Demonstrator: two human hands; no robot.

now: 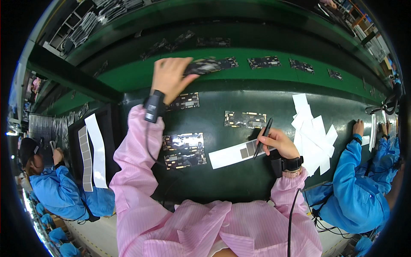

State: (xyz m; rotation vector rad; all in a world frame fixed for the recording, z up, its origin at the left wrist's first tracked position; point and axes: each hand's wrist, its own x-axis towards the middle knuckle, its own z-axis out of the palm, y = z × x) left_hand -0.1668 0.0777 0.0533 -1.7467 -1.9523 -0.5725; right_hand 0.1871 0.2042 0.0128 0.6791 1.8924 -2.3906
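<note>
My left hand (172,79) is stretched out over the green conveyor belt, its fingers closed on the edge of a dark circuit board (202,67) that is smeared by motion. My right hand (279,143) grips slim black tweezers (264,133), held upright. Under it a white label strip (229,158) carries a few grey square stickers near the fingers. Beyond the strip one circuit board (245,119) lies flat on the dark green table. Two more boards (185,160) lie side by side near my left forearm, and another board (188,101) sits below my left wrist.
Several boards (264,62) rest along the belt (295,76). Loose white strips (314,139) are heaped at the right. A black tray (112,147) at the left holds a strip of grey stickers (85,156). Co-workers in blue sleeves (342,180) sit on both sides.
</note>
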